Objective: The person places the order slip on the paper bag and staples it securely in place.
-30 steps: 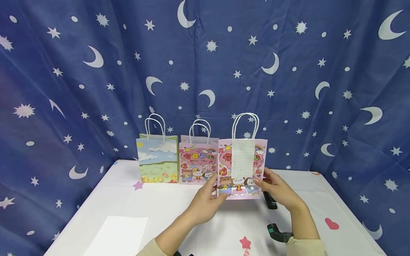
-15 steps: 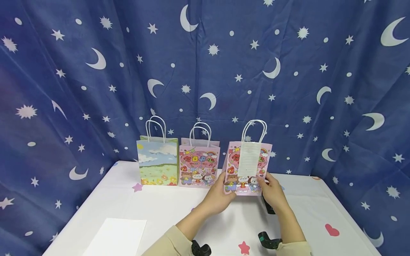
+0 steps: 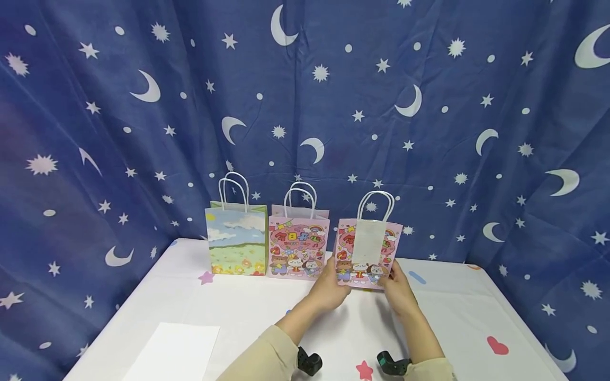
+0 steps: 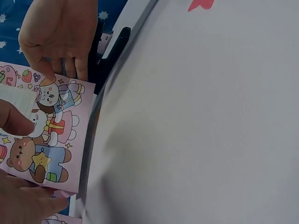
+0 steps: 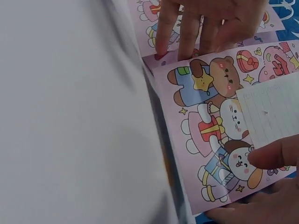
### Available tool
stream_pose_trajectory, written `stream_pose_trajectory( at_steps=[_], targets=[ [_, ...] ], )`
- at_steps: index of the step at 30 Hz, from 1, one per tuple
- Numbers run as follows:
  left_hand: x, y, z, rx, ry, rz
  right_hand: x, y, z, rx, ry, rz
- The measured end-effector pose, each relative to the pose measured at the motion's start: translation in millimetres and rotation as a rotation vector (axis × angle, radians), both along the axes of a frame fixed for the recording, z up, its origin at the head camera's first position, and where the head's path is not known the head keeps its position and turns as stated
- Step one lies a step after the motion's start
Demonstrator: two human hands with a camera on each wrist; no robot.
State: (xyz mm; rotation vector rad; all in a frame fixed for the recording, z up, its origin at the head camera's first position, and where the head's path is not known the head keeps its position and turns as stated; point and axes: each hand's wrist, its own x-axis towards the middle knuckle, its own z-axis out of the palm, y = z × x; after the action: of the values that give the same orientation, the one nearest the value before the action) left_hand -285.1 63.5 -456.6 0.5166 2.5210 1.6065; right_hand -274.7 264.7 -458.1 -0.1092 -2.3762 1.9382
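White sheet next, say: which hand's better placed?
Probably the left hand: it is nearer the white sheet, with the right hand farther across. Both hold the rightmost pink bag, so the left must let go first.

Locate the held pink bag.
Head view, right of centre: the held pink bag is between the left hand and right hand, to the right of the other pink bag.

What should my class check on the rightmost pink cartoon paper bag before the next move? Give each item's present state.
1. Left hand grips the rightmost pink cartoon paper bag: ok.
2. Right hand grips its other side: ok.
3. Clear of the middle pink cartoon paper bag: ok, gap visible.
4. Front print uncovered: not ok, lined paper slip covers part.
5. Base resting on the tablecloth: cannot tell.
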Motion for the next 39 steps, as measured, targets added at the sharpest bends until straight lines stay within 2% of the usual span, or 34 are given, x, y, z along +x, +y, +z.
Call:
stream_pose_trajectory(
  at_steps=[3,7,11,15,18,22,26,29,32,36,39],
  targets=[
    [-0.2,0.1,-1.9,0.0,-0.021,0.017,0.2,-2,-4.1,-0.045,0.005,0.026],
    [0.2,-2.1,-5.0,-0.009,-0.043,0.015,3.0,-5,-5.2,-0.028,-0.002,0.015],
    [0.4,-4.6,-6.6,-0.022,-0.039,0.009,4.3,-4,-1.4,-0.024,-0.008,-0.008],
    [5.0,-10.6,-3.2,-0.025,-0.052,0.0,4.4,0,6.2,-0.054,-0.008,-0.027],
    [11.4,-19.1,-0.8,-0.033,-0.063,-0.01,7.7,3,15.4,-0.027,-0.02,-0.08],
    [19.0,-33.3,1.7,-0.037,-0.057,-0.032,15.7,3,30.4,0.003,-0.015,-0.22],
    [25.6,-51.6,8.8,-0.028,-0.039,-0.053,22.3,-2,43.7,-0.058,0.057,-0.362],
    [27.8,-67.7,13.5,-0.033,-0.023,-0.031,26.1,-11,53.6,-0.088,0.103,-0.401],
    [25.7,-83.3,16.2,-0.031,0.01,0.036,29.1,-23,62.0,-0.091,0.126,-0.338],
    [19.2,-101.7,18.5,-0.005,0.071,0.15,32.8,-45,65.3,-0.036,0.135,-0.152],
    [14.8,-114.2,19.6,0.025,0.098,0.204,35.4,-60,60.7,0.014,0.125,-0.03]
  ],
)
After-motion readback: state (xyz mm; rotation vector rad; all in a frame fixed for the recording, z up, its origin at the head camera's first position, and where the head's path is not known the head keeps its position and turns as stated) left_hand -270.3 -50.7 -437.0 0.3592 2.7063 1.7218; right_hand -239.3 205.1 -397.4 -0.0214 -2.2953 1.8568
